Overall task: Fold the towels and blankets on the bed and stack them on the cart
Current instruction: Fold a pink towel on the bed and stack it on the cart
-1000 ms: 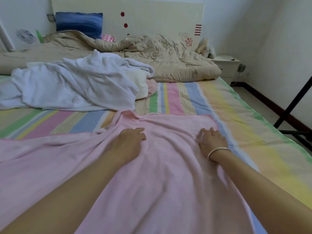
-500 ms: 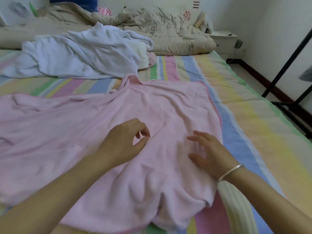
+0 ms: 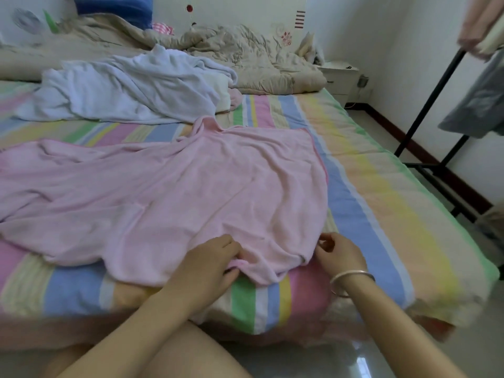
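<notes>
Head view — pink towel point(image 3: 191, 192) partly off-frame

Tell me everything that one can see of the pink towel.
The pink towel is a large, soft, fleecy-looking cloth of pale pink, unfolded and much wrinkled. It lies spread flat on the striped sheet, and its far corner is bunched up. The left hand grips a bunch of its near edge. The right hand is at its near right corner; whether it pinches the cloth cannot be told.
</notes>
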A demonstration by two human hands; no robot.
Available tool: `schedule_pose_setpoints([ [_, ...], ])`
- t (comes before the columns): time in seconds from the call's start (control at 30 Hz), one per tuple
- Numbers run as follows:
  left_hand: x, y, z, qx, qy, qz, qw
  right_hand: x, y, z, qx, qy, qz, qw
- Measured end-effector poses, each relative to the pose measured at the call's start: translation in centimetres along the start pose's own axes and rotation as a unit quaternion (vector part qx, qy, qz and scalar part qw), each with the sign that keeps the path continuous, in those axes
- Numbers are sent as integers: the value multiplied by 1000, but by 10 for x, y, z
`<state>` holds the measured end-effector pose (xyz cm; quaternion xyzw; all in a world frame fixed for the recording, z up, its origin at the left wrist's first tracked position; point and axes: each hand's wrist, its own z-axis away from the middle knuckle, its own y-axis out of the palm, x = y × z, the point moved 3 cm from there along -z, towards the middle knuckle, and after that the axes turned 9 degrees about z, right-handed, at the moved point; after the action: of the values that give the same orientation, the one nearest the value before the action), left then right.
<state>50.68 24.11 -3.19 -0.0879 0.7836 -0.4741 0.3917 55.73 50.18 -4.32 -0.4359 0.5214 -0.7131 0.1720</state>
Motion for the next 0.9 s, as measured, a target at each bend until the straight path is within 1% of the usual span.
schedule_pose_setpoints([
  [0.03, 2, -4, 0, -28, -10, 15, 999, 9, 2, -5, 15, 11, -75, 997],
  [0.07, 3, -7, 0, -57, -20, 28, 998, 18, 5, -11, 46, 33, -188, 981],
  [0.1, 3, -11, 1, -85, -28, 34, 995, 28, 8, -14, 101, 64, -325, 938],
  [0.13, 3, -13, 1, -106, -36, 34, 993, 40, 10, -16, 160, 95, -442, 877],
  [0.17, 4, -14, 1, -119, -42, 37, 991, 50, 11, -17, 208, 123, -521, 818],
  [0.2, 2, -15, 0, -127, -49, 41, 990, 57, 11, -19, 242, 135, -563, 778],
  [0.23, 1, -15, 0, -128, -53, 47, 989, 60, 11, -22, 259, 141, -592, 750],
  [0.27, -2, -16, 0, -130, -54, 50, 989, 60, 13, -25, 261, 134, -601, 743],
  [0.3, -3, -17, -1, -135, -55, 50, 988, 60, 13, -26, 255, 126, -596, 751],
  [0.33, -5, -19, 0, -141, -58, 51, 987, 55, 9, -26, 224, 109, -560, 790],
  [0.37, -4, -22, 0, -147, -66, 55, 985, 48, 3, -28, 185, 83, -499, 843],
  [0.4, -3, -23, 1, -150, -75, 61, 984, 39, -7, -27, 140, 53, -413, 898],
  [0.43, -2, -24, 2, -148, -84, 65, 983, 30, -18, -27, 102, 36, -331, 938],
  [0.47, -2, -24, 4, -141, -88, 63, 984, 18, -29, -27, 68, 30, -266, 961],
  [0.5, -2, -24, 4, -127, -86, 58, 986, 5, -40, -28, 49, 36, -229, 972],
  [0.57, -7, -20, 4, -85, -74, 61, 992, -22, -58, -28, 41, 62, -205, 976],
  [0.63, -12, -15, 4, -35, -52, 49, 997, -41, -69, -23, 59, 97, -228, 967],
  [0.73, -21, -6, 8, 15, -11, -56, 998, -64, -75, -7, 61, 117, -287, 949],
  [0.83, -25, -5, 15, 15, -23, -115, 993, -78, -72, -2, 63, 132, -341, 929],
  [0.9, -28, -9, 20, -5, -36, -123, 992, -87, -72, -2, 57, 153, -341, 926],
])
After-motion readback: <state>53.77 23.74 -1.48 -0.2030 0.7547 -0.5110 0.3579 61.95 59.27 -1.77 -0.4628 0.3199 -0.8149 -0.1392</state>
